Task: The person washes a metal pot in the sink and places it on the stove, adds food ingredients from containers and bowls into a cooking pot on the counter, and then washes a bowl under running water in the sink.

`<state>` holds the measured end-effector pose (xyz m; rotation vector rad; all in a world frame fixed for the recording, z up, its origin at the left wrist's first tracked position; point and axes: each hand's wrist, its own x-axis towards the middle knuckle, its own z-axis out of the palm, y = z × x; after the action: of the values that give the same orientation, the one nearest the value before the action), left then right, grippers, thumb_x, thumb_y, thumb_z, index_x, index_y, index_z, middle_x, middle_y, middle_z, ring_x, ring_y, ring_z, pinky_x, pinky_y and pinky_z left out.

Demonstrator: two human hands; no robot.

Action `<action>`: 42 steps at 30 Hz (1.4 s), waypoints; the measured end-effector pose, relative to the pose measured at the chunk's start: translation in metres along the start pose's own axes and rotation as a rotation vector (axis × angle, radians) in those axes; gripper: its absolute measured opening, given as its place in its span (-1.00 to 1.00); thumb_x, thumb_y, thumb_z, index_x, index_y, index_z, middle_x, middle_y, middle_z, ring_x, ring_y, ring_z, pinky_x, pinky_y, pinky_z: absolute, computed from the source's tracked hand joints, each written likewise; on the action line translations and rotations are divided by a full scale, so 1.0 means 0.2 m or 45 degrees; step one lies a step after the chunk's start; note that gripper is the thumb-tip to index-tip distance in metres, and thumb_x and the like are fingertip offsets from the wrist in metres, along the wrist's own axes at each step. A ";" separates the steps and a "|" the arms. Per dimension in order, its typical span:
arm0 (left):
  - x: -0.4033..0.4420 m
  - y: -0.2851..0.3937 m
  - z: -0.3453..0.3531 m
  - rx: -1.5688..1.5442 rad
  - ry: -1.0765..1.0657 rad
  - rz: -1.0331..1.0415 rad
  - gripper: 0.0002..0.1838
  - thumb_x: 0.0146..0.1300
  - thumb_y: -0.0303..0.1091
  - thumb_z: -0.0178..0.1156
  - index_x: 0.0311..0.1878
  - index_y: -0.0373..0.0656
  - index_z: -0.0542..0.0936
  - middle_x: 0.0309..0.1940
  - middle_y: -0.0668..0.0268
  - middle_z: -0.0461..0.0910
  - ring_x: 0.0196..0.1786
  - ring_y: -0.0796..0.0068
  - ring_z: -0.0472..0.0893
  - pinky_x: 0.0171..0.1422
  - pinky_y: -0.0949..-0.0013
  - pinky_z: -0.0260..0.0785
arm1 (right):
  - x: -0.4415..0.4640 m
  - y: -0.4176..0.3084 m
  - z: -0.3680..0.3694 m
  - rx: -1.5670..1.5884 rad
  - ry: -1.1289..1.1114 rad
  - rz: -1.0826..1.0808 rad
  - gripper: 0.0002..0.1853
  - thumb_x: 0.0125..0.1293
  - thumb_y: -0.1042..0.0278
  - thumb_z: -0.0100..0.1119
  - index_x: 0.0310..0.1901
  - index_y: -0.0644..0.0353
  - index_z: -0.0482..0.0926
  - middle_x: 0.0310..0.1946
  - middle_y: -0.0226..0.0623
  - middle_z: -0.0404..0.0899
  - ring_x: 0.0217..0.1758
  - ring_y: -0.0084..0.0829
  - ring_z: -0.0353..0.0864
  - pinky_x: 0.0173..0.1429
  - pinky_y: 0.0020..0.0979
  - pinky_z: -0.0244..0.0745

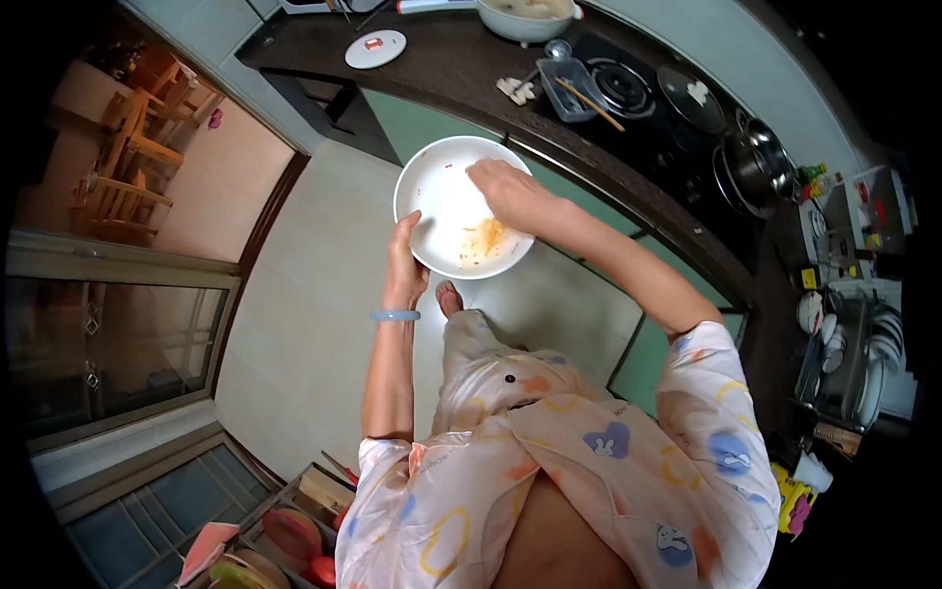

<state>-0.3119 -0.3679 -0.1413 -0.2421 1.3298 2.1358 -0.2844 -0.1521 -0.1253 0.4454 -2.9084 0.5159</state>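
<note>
A white bowl is tilted toward me in front of my body, above the floor. My left hand grips its left rim, thumb over the edge and fingers underneath. A pale blue bangle circles that wrist. Inside the bowl, near its upper right side, my right hand has its fingers bent and pressed together; whatever they hold, if anything, is hidden. Yellow-orange food scraps lie low in the bowl, with a few small red and dark bits stuck to its wall.
Beyond the bowl runs a dark counter with a white lid, a pot, and a clear container with chopsticks across it. A stove and steel pot are farther right. Bins stand at lower left.
</note>
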 end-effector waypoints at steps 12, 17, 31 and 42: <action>0.74 0.63 -0.05 0.005 -0.207 0.035 -0.41 0.31 0.01 0.10 0.21 -0.28 0.38 0.06 0.11 0.53 0.07 0.30 0.59 0.03 0.32 0.54 | 1.05 -0.07 0.07 0.649 -0.250 0.323 -0.83 0.22 0.42 0.05 -0.30 0.35 0.57 -0.30 0.08 0.58 -0.18 0.04 0.57 -0.04 -0.07 0.46; 1.00 0.82 0.06 0.032 -0.118 0.069 -0.39 0.32 0.03 0.11 0.24 -0.28 0.37 0.09 0.10 0.51 0.10 0.28 0.57 0.09 0.29 0.52 | 1.10 0.25 0.09 0.232 -0.272 -0.007 -0.88 0.15 0.41 0.08 -0.37 0.24 0.57 -0.37 -0.02 0.60 -0.26 -0.02 0.58 -0.12 -0.09 0.44; 1.83 1.16 0.75 0.250 -0.248 0.078 -0.31 0.28 0.01 0.13 0.31 -0.30 0.28 0.13 0.11 0.47 0.14 0.30 0.55 0.10 0.36 0.48 | 1.57 1.27 -0.32 -0.009 0.209 0.181 -0.79 0.10 0.48 0.17 -0.19 0.25 0.54 -0.24 -0.07 0.55 -0.12 -0.06 0.54 0.01 -0.16 0.46; 2.35 1.17 1.28 0.322 -0.365 0.275 -0.33 0.30 0.00 0.06 0.32 -0.28 0.26 0.14 0.05 0.46 0.17 0.18 0.54 0.17 0.19 0.48 | 1.57 1.94 -0.77 0.340 0.649 0.549 -0.84 0.28 0.50 -0.02 -0.21 0.32 0.56 -0.23 -0.02 0.60 -0.12 -0.12 0.59 -0.02 -0.21 0.47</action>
<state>-0.7828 -0.0344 -0.0532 0.3122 1.4859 2.0487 -0.6884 0.1690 -0.0405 -0.2671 -2.4352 0.9257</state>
